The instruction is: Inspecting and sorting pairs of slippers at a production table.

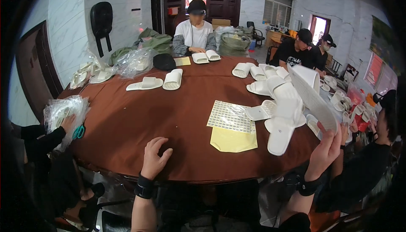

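Observation:
My right hand (324, 152) grips a white slipper (311, 93) by one end and holds it up tilted, its textured sole partly turned toward me. Beneath and beside it, a heap of white slippers (281, 141) lies on the right of the table, some overlapping. My left hand (154, 158) hovers by the near edge of the brown-covered table (190, 118), fingers curved and apart, with nothing in it. Between my hands lies a sheet of small stickers (231, 116) on yellow backing paper (234, 140), touching one of the heaped slippers.
A pair of slippers (172, 79) sits farther left, near a black cap (164, 62) and plastic bags (134, 64). Across the table, a person (196, 33) sits behind another pair. Teal scissors (78, 132) lie at the left edge beside another person's hand (67, 123). People work at the right.

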`<state>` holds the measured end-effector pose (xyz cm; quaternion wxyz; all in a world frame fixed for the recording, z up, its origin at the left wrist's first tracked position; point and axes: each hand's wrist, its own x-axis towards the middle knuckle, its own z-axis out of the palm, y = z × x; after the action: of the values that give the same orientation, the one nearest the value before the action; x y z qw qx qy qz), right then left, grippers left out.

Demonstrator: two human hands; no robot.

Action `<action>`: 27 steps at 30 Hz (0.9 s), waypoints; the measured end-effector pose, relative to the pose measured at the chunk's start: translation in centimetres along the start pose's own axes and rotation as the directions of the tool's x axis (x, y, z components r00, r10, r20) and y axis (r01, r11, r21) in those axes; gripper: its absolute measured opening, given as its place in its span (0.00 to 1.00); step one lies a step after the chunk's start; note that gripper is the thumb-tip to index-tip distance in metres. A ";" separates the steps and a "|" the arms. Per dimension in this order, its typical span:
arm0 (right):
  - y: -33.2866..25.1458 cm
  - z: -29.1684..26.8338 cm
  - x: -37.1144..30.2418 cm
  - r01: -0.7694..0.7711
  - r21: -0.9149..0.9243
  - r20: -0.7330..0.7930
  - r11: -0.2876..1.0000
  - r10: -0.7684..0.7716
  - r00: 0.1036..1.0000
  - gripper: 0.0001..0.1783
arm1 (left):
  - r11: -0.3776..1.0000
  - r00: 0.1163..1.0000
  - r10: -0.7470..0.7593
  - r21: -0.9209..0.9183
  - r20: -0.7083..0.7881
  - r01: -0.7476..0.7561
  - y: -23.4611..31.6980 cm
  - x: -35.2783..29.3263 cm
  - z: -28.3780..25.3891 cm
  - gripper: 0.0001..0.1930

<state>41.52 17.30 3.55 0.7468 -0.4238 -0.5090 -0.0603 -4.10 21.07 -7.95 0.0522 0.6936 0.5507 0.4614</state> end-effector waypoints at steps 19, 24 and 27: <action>11.2 0.2 -6.2 0.476 -0.528 0.679 0.704 0.012 0.734 0.22 | 0.993 0.992 0.117 0.032 -0.035 -0.116 -0.6 0.8 0.6 0.16; 15.6 1.2 -4.5 0.502 -0.524 0.706 0.688 0.022 0.708 0.23 | 0.998 0.998 0.057 0.031 -0.034 -0.056 -0.3 0.2 0.7 0.16; 16.8 2.0 -3.6 0.523 -0.510 0.734 0.682 0.028 0.679 0.25 | 1.000 0.999 0.017 0.022 -0.027 -0.017 -0.1 -0.1 0.2 0.17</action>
<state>47.16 28.12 -8.74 0.2706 -0.5789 -0.7450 -0.1913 -4.03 21.11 -8.21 0.0330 0.6923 0.5505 0.4653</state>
